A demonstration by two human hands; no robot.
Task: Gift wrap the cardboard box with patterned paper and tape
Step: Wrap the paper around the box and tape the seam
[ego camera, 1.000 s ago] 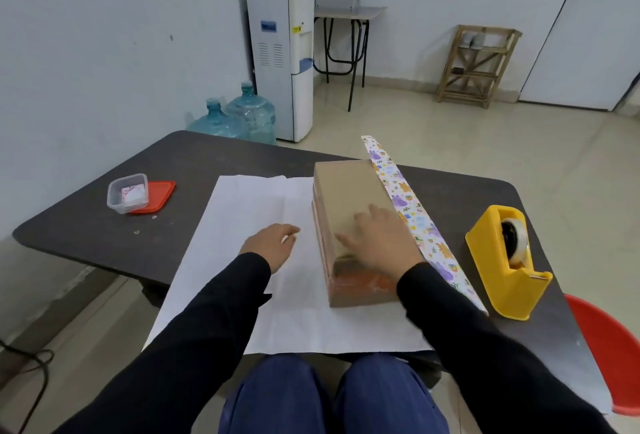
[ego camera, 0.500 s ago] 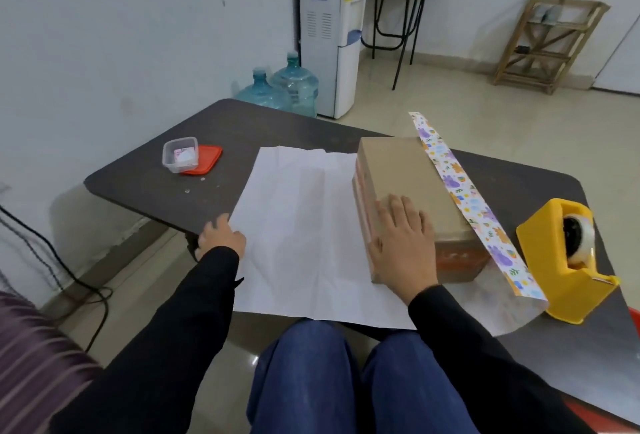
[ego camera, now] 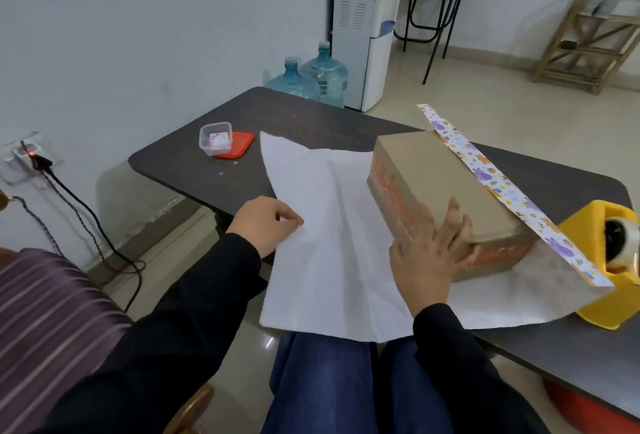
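A brown cardboard box [ego camera: 440, 184] lies on the wrapping paper [ego camera: 332, 225], whose white back faces up; its patterned side shows only along the raised right edge [ego camera: 491, 177] leaning against the box. My left hand [ego camera: 265, 224] pinches the paper's left edge and lifts it off the table. My right hand [ego camera: 431, 253] lies flat with spread fingers on the box's near left corner, pressing it down. A yellow tape dispenser [ego camera: 609, 260] stands at the right, just beyond the paper.
The dark table [ego camera: 180, 163] carries a small clear container [ego camera: 215, 138] on a red lid [ego camera: 239, 144] at the far left. Water bottles [ego camera: 311, 77] and a dispenser [ego camera: 367, 25] stand behind. A striped chair [ego camera: 45, 322] is at my left, cables on the floor.
My left hand went from the paper's middle to its left edge, gripped it and raised it. My right hand slid to the box's near corner. The view swung left.
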